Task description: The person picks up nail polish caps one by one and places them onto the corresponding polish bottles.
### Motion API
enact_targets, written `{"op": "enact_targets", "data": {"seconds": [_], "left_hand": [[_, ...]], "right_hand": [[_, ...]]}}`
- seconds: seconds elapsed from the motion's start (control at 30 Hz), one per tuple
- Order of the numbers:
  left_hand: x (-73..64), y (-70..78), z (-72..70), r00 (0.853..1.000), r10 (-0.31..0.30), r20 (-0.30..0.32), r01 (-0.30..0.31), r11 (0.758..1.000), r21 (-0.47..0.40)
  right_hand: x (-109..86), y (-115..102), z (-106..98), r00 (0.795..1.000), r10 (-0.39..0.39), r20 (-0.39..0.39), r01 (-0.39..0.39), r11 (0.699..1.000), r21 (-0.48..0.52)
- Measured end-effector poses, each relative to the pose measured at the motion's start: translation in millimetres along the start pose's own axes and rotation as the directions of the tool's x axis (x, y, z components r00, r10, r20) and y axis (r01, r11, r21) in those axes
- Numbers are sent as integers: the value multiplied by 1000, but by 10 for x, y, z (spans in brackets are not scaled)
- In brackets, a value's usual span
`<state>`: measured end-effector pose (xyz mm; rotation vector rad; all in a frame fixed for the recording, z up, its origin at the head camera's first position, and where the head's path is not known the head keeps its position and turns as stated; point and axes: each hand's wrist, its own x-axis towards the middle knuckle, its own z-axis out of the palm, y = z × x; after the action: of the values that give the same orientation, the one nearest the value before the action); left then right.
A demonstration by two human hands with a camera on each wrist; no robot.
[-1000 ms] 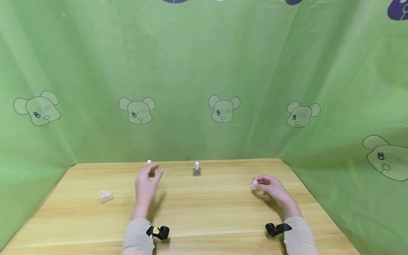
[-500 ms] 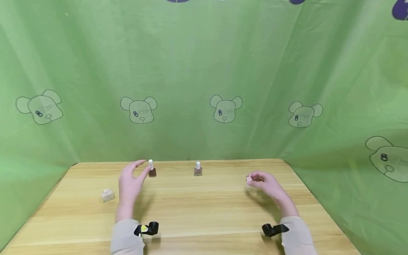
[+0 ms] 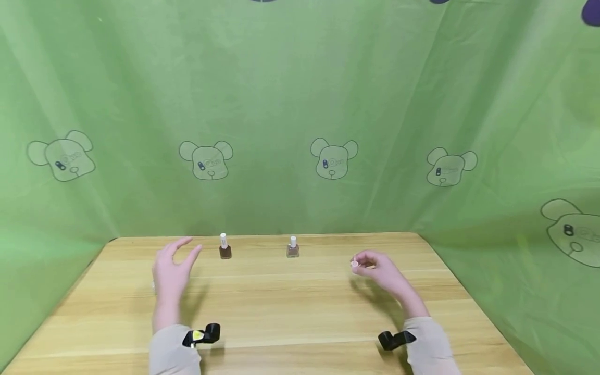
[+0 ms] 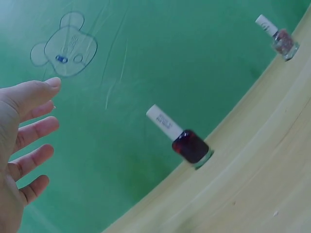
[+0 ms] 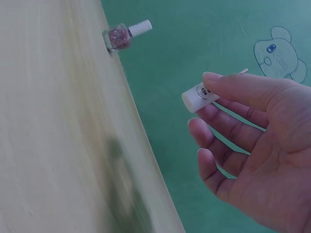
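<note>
Green bear-printed backdrop behind pale wooden table (image 3: 300,302). Right hand (image 3: 382,273) pinched small white nail-polish cap (image 5: 198,98) off to the right of pink-glitter polish bottle (image 3: 292,247). Left hand (image 3: 170,271), fingers spread, held nothing, left of dark-red polish bottle (image 4: 182,138). Both bottles capped, upright; open bottle unseen. Cap's lettering legible only from right wrist.

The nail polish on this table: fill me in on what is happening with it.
A person sits at a wooden table with both hands over it. The right hand pinches a small white cap between thumb and fingers, above the table. The left hand hovers open, holding nothing, left of a dark red polish bottle. A glittery pink bottle stands upright to its right; both are capped, near the back edge, before the green backdrop.
</note>
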<state>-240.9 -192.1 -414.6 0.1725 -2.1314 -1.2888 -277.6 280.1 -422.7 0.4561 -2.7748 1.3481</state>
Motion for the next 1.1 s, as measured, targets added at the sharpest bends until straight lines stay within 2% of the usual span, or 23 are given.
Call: {"op": "enact_targets", "data": {"seconds": [0.4, 0.53, 0.63, 0.77, 0.83, 1.0, 1.1], "left_hand": [[-43, -275, -169, 993, -99, -72, 98, 995, -10], [-69, -390, -173, 989, -121, -86, 120, 993, -14], [-91, -461, -175, 982, -172, -80, 172, 985, -4], [-114, -530, -217, 958, -283, -52, 284, 959, 12], [-119, -566, -247, 948, -316, -33, 317, 949, 1], [-129, -635, -332, 934, -353, 50, 354, 935, -21], [-131, -687, -388, 918, -379, 113, 383, 924, -17]], "right_hand": [[19, -39, 136, 999, -31, 40, 33, 999, -36], [29, -29, 160, 997, -56, 56, 58, 998, -39], [42, -24, 184, 996, -61, 60, 63, 997, -43], [43, -41, 202, 996, -62, 69, 65, 997, -45], [37, -51, 203, 995, -62, 73, 65, 997, -41], [37, -44, 206, 995, -62, 80, 65, 997, -39], [39, -46, 209, 995, -57, 80, 61, 997, -41]]}}
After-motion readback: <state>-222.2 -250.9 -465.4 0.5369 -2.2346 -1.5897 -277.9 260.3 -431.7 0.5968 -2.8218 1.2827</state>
